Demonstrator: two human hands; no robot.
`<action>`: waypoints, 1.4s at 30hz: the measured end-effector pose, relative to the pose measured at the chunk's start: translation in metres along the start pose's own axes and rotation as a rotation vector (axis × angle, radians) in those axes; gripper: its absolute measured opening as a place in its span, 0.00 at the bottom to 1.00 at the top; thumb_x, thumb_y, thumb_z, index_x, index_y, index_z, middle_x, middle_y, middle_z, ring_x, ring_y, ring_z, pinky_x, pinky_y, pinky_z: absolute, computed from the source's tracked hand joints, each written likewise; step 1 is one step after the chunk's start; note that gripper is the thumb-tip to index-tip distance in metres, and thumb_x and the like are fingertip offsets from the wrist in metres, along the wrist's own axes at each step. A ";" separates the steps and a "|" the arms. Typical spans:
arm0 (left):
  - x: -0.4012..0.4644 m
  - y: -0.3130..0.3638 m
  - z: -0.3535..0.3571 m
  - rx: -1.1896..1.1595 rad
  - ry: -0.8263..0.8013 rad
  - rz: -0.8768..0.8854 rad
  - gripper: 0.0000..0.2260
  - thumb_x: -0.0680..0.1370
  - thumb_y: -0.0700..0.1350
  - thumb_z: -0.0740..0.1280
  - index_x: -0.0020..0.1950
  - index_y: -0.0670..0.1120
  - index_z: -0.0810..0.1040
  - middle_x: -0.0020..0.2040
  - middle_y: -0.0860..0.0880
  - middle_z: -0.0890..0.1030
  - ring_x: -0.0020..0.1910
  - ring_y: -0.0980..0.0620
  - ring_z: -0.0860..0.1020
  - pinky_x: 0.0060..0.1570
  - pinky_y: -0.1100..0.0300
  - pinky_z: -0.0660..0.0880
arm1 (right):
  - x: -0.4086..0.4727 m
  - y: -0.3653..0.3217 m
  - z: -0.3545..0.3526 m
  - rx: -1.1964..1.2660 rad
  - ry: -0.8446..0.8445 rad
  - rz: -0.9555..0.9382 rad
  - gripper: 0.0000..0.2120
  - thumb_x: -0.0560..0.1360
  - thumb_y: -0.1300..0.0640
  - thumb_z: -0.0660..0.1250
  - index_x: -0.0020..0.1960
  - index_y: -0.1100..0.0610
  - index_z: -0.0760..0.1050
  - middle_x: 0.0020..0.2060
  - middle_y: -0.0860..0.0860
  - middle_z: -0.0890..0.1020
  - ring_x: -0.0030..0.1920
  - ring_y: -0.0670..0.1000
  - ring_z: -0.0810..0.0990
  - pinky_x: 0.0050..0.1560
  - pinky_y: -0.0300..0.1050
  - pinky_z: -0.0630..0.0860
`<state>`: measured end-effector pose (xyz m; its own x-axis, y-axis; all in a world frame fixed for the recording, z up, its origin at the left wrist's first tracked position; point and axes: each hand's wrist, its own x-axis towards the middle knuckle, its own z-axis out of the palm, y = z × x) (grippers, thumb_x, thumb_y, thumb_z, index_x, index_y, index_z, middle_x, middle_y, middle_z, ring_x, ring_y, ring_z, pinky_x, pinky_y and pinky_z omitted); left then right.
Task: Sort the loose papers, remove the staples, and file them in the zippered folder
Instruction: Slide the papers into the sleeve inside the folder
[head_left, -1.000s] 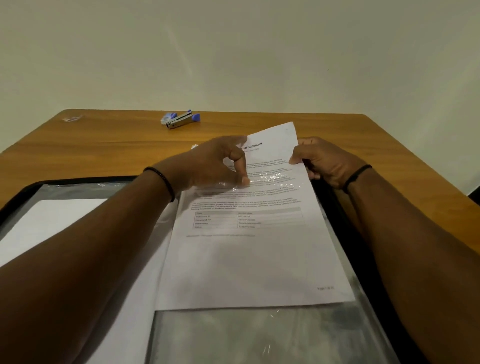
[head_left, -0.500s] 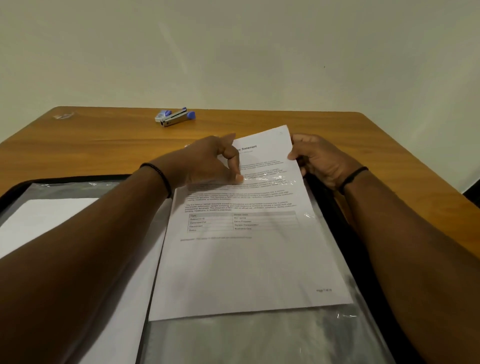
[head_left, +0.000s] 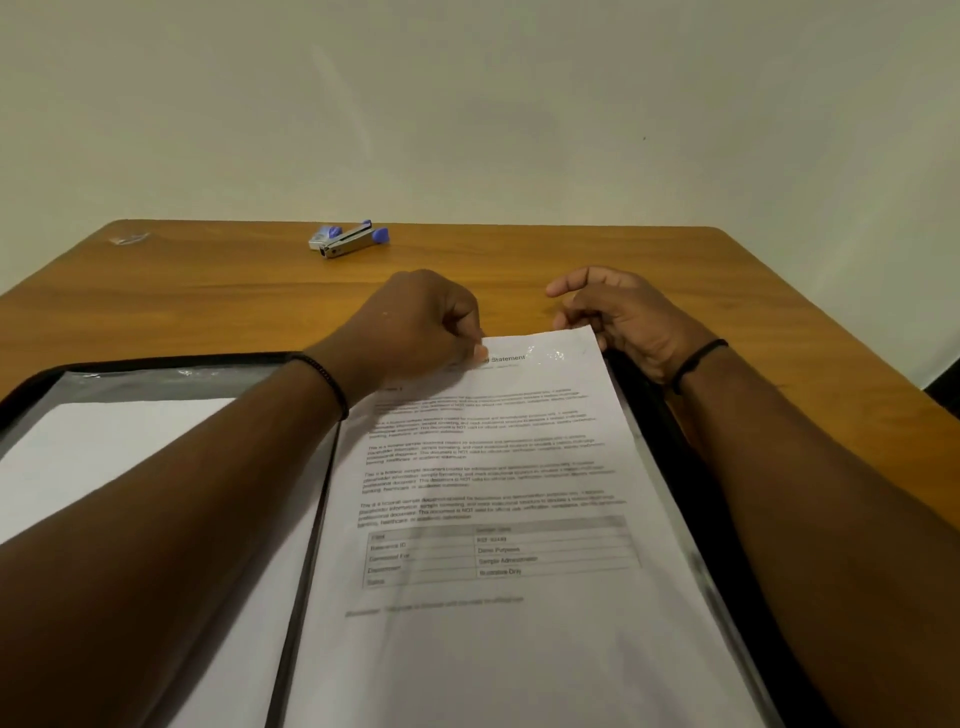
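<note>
Open wood table (head_left: 519, 270) btwn hands and far edge, passable. Only obstacles there: stapler (head_left: 349, 243) w/ small blue-white box touching it, far centre-left; clear scrap (head_left: 130, 239) at far-left corner. Near side blocked: open zippered folder (head_left: 654, 431) spans it, printed sheet (head_left: 493, 493) on right half, both forearms crossing over. Bare strip right of folder.

Printed sheet (head_left: 498, 499) flat in clear sleeve of open black zippered folder (head_left: 670, 447) on table.
</note>
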<state>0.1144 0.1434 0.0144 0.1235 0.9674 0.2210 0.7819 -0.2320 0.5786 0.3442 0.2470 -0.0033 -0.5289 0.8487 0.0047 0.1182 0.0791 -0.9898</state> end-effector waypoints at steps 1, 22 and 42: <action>-0.002 0.000 0.002 0.009 0.027 0.034 0.03 0.72 0.39 0.77 0.41 0.41 0.86 0.42 0.50 0.87 0.44 0.54 0.84 0.48 0.54 0.79 | 0.000 0.000 0.000 0.004 0.006 -0.002 0.08 0.79 0.64 0.62 0.55 0.59 0.78 0.39 0.54 0.84 0.35 0.49 0.78 0.30 0.38 0.72; -0.013 0.013 0.010 0.117 0.084 -0.018 0.10 0.77 0.36 0.69 0.38 0.47 0.75 0.35 0.49 0.79 0.36 0.50 0.74 0.34 0.60 0.67 | -0.002 0.000 0.000 0.044 0.079 -0.023 0.07 0.78 0.67 0.62 0.52 0.62 0.78 0.36 0.55 0.84 0.30 0.47 0.78 0.26 0.34 0.74; -0.014 0.026 0.019 0.019 -0.047 -0.233 0.03 0.80 0.42 0.67 0.47 0.47 0.75 0.41 0.52 0.81 0.43 0.51 0.78 0.44 0.53 0.74 | -0.002 0.001 -0.002 0.064 0.079 -0.036 0.08 0.79 0.67 0.61 0.50 0.61 0.78 0.35 0.56 0.84 0.28 0.47 0.76 0.25 0.34 0.74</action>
<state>0.1440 0.1259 0.0116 -0.0340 0.9984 0.0461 0.8037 -0.0001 0.5950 0.3470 0.2459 -0.0044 -0.4637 0.8846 0.0493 0.0446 0.0789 -0.9959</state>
